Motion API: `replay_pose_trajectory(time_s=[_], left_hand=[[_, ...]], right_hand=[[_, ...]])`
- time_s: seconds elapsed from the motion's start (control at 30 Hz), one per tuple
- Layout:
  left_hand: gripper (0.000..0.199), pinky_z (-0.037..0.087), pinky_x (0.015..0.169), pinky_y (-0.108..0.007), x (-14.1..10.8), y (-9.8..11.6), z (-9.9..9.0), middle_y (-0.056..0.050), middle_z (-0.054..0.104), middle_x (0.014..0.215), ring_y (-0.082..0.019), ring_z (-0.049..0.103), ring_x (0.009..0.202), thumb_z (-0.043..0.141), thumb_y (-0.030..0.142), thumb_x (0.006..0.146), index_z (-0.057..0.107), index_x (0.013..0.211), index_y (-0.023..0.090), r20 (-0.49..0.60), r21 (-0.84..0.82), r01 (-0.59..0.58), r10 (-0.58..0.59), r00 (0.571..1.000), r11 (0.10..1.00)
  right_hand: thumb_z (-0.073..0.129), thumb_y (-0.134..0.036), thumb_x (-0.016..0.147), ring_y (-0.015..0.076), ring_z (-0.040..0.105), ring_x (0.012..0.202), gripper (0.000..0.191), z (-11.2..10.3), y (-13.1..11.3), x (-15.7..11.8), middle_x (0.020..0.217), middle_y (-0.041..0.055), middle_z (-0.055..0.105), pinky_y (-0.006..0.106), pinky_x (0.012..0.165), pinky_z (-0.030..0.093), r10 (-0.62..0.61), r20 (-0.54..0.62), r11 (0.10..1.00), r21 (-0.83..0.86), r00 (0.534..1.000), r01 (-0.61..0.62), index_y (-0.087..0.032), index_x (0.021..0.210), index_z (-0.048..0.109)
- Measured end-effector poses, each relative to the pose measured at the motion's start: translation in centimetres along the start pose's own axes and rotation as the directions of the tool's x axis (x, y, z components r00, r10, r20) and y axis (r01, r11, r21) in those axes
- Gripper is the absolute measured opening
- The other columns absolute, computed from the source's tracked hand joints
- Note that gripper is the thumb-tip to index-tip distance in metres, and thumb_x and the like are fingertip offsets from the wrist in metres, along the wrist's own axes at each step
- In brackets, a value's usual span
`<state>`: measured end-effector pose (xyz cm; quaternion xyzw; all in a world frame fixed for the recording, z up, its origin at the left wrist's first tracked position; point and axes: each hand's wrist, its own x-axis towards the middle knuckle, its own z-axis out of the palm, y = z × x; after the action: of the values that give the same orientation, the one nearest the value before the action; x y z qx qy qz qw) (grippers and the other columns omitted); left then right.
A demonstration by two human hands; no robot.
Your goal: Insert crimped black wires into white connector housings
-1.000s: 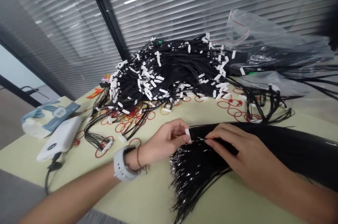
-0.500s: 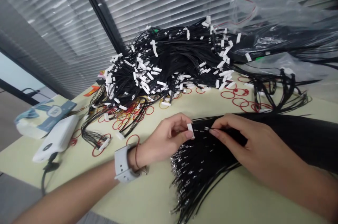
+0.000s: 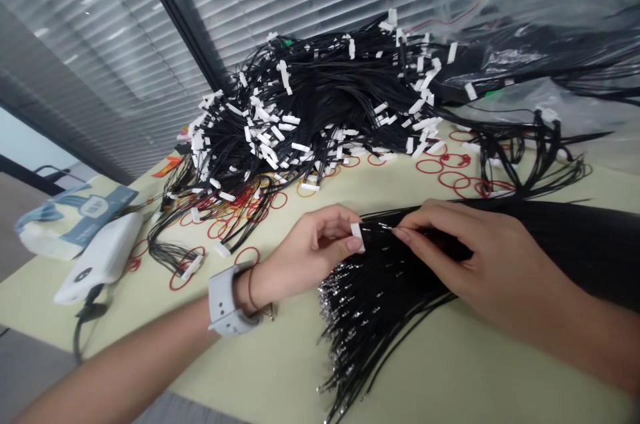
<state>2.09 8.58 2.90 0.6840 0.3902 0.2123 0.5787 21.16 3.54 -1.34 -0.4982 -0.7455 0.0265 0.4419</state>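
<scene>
Between the thumb and fingers of my left hand [image 3: 320,244] is a small white connector housing [image 3: 357,237], held upright. My right hand [image 3: 465,257] pinches a thin black wire just behind its metal crimp terminal [image 3: 385,227]; the tip points left toward the housing, a short gap apart. Beneath both hands lies a thick bundle of loose black wires [image 3: 370,304], their silvery terminals fanned out at the left end. The wire's length behind my right fingers is hidden by the hand.
Behind, a heap of black cables [image 3: 330,97] with white connectors lies along the window blinds. Red rubber bands [image 3: 453,179] are scattered on the table [image 3: 270,371]. At left are a white power bank [image 3: 100,261] and a tissue pack [image 3: 75,217]; clear plastic bags [image 3: 500,4] lie back right.
The view has shifted slightly, so things sit a little higher and further left. My right hand still pinches the wire, its terminal now turned a bit differently; my left still holds the housing.
</scene>
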Motion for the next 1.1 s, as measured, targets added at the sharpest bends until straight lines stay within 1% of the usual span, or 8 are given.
replay_pose_trajectory(time_s=[0.13,0.23,0.47,0.57,0.77,0.83,0.97,1.1], left_hand=[[0.011,0.038,0.059,-0.007,0.1,0.0,0.0,0.003,0.057,0.071,0.002,0.052,0.064,0.058,0.016,0.079,0.051,0.085,0.011,0.009,-0.039,0.006,-0.006,1.0,0.999],[0.009,0.04,0.06,-0.007,0.1,0.0,0.0,0.003,0.057,0.07,0.002,0.053,0.064,0.058,0.015,0.08,0.051,0.084,0.011,0.011,-0.06,0.01,-0.009,1.0,0.998],[0.009,0.041,0.061,-0.007,0.0,0.0,-0.1,0.002,0.058,0.071,0.001,0.054,0.065,0.058,0.015,0.08,0.052,0.085,0.011,0.012,-0.053,0.015,-0.015,1.0,0.998],[0.01,0.039,0.057,-0.006,0.0,0.0,-0.1,0.003,0.058,0.069,0.002,0.053,0.062,0.06,0.015,0.079,0.052,0.084,0.011,0.005,-0.054,0.0,0.0,1.0,0.999],[0.016,0.04,0.058,-0.007,0.0,0.1,0.0,0.003,0.059,0.07,0.001,0.054,0.063,0.066,0.018,0.075,0.053,0.083,0.012,-0.022,-0.053,0.034,-0.035,0.999,0.998],[0.014,0.041,0.058,-0.006,0.0,0.2,0.0,0.003,0.059,0.069,0.001,0.055,0.062,0.064,0.015,0.075,0.053,0.083,0.012,-0.031,-0.054,0.033,-0.035,0.999,0.998],[0.011,0.041,0.058,-0.004,0.0,0.4,0.0,0.003,0.06,0.069,0.002,0.056,0.062,0.062,0.013,0.076,0.053,0.084,0.011,-0.042,-0.048,0.051,-0.053,0.998,0.998],[0.009,0.04,0.055,-0.003,-0.1,0.6,0.1,0.004,0.059,0.068,0.003,0.055,0.06,0.061,0.011,0.077,0.054,0.083,0.01,-0.034,-0.063,0.033,-0.035,0.999,0.997]], right_hand=[[0.05,-0.019,0.085,-0.0003,0.053,0.062,0.014,-0.1,-0.2,-0.1,0.072,-0.0035,0.061,0.012,0.058,0.04,-0.159,-0.065,0.985,-0.071,0.985,0.154,-0.017,0.076,0.06],[0.051,-0.017,0.085,-0.0007,0.053,0.063,0.01,0.0,-0.2,-0.3,0.073,-0.0039,0.06,0.011,0.06,0.041,-0.214,-0.083,0.974,-0.097,0.973,0.206,-0.017,0.078,0.059],[0.052,-0.017,0.085,-0.0006,0.053,0.065,0.008,0.5,0.2,-0.4,0.074,-0.0037,0.059,0.013,0.062,0.041,-0.232,-0.09,0.965,-0.148,0.969,0.217,-0.017,0.08,0.058],[0.052,-0.017,0.085,-0.0003,0.053,0.066,0.008,0.6,0.3,-0.6,0.075,-0.0034,0.059,0.013,0.063,0.041,-0.243,-0.101,0.959,-0.176,0.965,0.223,-0.017,0.08,0.057],[0.049,-0.017,0.087,0.0011,0.053,0.069,0.011,0.6,0.4,-0.9,0.076,-0.0017,0.058,0.015,0.064,0.042,-0.265,-0.093,0.952,-0.186,0.96,0.245,-0.017,0.081,0.058],[0.049,-0.017,0.087,0.002,0.053,0.071,0.01,0.6,0.5,-0.9,0.077,-0.0012,0.058,0.016,0.065,0.042,-0.298,-0.08,0.937,-0.216,0.951,0.275,-0.016,0.082,0.058],[0.046,-0.016,0.088,0.0058,0.053,0.075,0.012,0.5,0.6,-1.0,0.079,0.0004,0.057,0.021,0.066,0.041,-0.389,-0.013,0.887,-0.274,0.921,0.371,-0.016,0.085,0.057],[0.047,-0.017,0.087,0.0054,0.053,0.076,0.01,0.5,0.5,-1.1,0.08,-0.0003,0.058,0.021,0.069,0.041,-0.377,-0.011,0.89,-0.28,0.926,0.359,-0.017,0.087,0.056]])
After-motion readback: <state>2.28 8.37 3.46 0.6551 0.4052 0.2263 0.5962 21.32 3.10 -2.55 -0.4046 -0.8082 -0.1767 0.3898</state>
